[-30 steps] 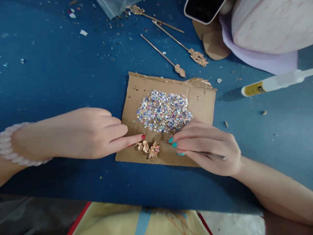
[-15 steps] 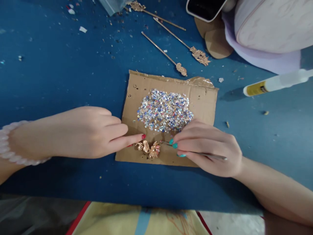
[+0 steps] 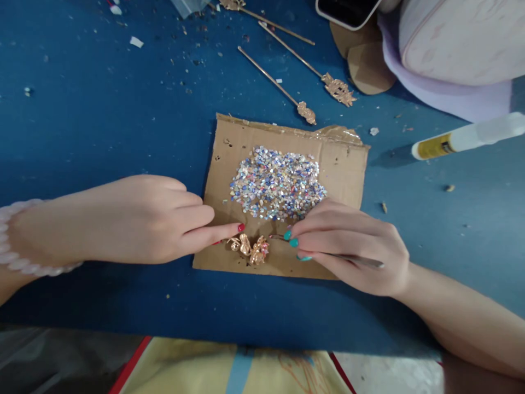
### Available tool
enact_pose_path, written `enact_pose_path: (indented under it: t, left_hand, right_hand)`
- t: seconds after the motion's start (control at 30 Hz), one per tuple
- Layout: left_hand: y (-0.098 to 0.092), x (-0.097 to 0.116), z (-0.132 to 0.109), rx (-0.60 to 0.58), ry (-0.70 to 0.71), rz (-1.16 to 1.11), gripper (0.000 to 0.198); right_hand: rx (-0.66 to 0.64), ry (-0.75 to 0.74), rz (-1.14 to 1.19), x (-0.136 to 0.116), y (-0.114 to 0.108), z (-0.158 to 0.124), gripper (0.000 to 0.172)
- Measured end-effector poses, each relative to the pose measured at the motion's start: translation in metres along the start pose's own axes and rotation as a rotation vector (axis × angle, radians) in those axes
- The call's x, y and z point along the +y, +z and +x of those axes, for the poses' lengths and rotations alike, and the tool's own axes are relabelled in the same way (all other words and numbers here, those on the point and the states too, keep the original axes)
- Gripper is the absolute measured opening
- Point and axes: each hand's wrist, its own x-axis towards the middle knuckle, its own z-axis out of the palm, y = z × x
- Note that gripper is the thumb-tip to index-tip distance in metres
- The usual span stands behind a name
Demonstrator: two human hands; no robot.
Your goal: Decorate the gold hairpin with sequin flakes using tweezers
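Note:
On a piece of cardboard (image 3: 346, 180) lies a gold hairpin ornament (image 3: 257, 251) with flower-like shapes and pinkish chips at its right end. My left hand (image 3: 147, 221) is closed at its left end, index finger stretched along the top and thumb tucked below; the rest of the hairpin is hidden under the hand. In my right hand (image 3: 353, 241) are slim metal tweezers (image 3: 369, 262), held like a pen. Their tip is just right of the ornament, close to the pink chips. Above both hands spreads a pile of small shiny chips (image 3: 279, 183), blue, white and pink.
Beyond the cardboard lie several gold hairpins (image 3: 307, 112). A glue bottle (image 3: 463, 139) with a yellow label lies to the right. At the back right are a phone (image 3: 346, 11), brown cardboard pieces (image 3: 371, 68) and a pale round case (image 3: 463, 41). Scraps dot the blue table (image 3: 102, 126).
The view has shifted slightly, so the things at the back sit a little higher. Both hands keep nearly the same pose, the tweezer tip still beside the ornament.

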Motion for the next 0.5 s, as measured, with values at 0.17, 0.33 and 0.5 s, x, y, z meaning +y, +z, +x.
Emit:
enact_pose_path:
  t: [0.17, 0.33, 0.5]
  left_hand:
    - [0.0006, -0.0005, -0.0012, 0.001, -0.029, -0.044, 0.050]
    - [0.0014, -0.0002, -0.0015, 0.009, -0.053, -0.117, 0.050]
    - [0.0018, 0.0000, -0.0016, 0.010, -0.066, -0.140, 0.049]
  right_hand:
    - [-0.010, -0.001, 0.002, 0.0003, -0.0006, 0.0013, 0.010]
    - [-0.014, -0.013, 0.005, -0.0002, -0.0012, 0.0017, 0.008]
    - [-0.023, -0.004, 0.002, -0.0005, -0.0011, 0.0015, 0.009]
